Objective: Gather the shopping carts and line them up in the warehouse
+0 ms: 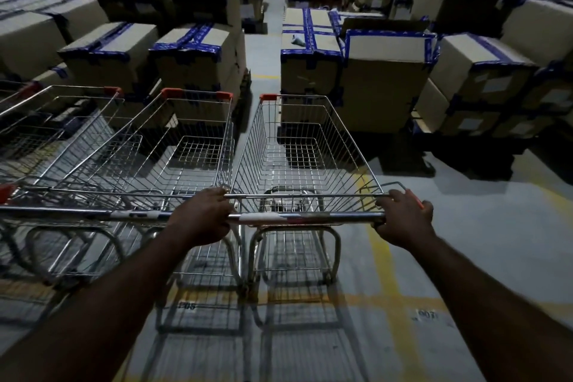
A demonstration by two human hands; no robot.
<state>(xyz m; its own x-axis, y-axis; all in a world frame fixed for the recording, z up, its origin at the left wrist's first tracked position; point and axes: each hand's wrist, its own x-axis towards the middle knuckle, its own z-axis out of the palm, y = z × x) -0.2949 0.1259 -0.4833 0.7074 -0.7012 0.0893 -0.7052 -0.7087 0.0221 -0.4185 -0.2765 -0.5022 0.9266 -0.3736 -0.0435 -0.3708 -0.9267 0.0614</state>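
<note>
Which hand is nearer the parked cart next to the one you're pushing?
Left. The left hand grips the pushed cart's handle at its left end, right beside the parked cart. The right hand holds the handle's far right end, a cart's width away.

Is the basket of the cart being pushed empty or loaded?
Empty. The floor and wire base show straight through the mesh of the cart basket; nothing lies inside. The left hand and right hand grip its handle bar.

Three carts stand side by side: the right cart (305, 145), the middle cart (173, 145) touching its left, another cart (52, 121) further left, stacked boxes (384, 77) ahead.
</note>
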